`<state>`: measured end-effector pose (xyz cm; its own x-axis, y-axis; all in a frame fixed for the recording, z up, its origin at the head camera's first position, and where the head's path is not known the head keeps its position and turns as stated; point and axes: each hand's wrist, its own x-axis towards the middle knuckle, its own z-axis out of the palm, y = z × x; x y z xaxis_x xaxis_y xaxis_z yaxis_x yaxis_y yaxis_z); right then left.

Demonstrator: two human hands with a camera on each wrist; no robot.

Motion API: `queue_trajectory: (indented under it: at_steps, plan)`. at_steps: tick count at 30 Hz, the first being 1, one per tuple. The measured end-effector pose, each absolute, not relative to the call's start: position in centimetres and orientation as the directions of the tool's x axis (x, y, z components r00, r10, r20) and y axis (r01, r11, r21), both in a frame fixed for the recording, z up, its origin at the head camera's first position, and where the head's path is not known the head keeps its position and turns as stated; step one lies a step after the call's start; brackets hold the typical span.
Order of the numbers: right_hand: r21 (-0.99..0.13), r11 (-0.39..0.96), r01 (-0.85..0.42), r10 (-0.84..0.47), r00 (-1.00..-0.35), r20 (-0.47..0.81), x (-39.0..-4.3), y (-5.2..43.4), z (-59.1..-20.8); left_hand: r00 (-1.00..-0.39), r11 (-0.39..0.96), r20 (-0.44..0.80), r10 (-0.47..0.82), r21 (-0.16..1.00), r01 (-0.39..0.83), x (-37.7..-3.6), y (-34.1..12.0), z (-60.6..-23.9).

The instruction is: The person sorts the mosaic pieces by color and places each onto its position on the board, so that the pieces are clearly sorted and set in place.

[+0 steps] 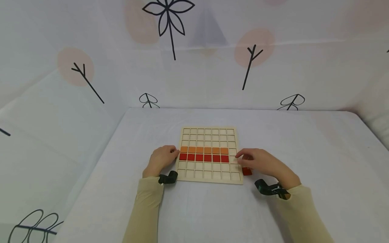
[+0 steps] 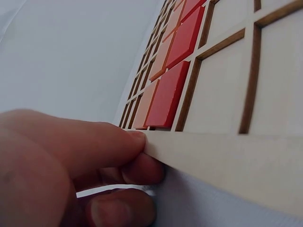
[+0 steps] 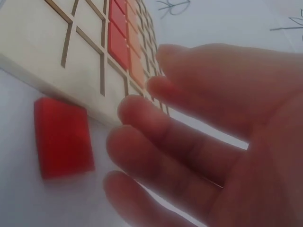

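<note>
A pale wooden grid board (image 1: 203, 174) lies flat on the white-covered table. One row of its cells holds several red tiles (image 1: 199, 157), and the row just beyond holds several orange tiles (image 1: 199, 150). At the board's left edge, my left hand (image 1: 162, 157) pinches the rim between thumb and fingers, seen close in the left wrist view. My right hand (image 1: 260, 160) hovers by the right edge, fingers loosely bent and apart, with nothing between them. Below it a loose red tile (image 3: 64, 137) lies on the cloth beside the board; the hand partly covers that spot in the head view.
White cloth (image 1: 328, 158) covers the table around the board. A patterned fabric backdrop (image 1: 206, 77) rises behind the table's far edge and along the left side. Dark wrist straps (image 1: 267, 187) with small cameras sit on both forearms.
</note>
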<state>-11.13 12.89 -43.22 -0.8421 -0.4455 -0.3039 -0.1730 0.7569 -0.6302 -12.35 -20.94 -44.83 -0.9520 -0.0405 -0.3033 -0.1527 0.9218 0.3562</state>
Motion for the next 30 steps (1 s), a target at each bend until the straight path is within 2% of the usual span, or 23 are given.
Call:
queue_trajectory:
  at_steps: [30]
  plan:
    - [-0.594,0.790,-0.151,-0.440,-0.815,-0.378,-11.1,14.1,-44.3,-0.951,0.921,-0.304,-0.052,0.354,-0.163,-12.4,-20.8,-45.0]
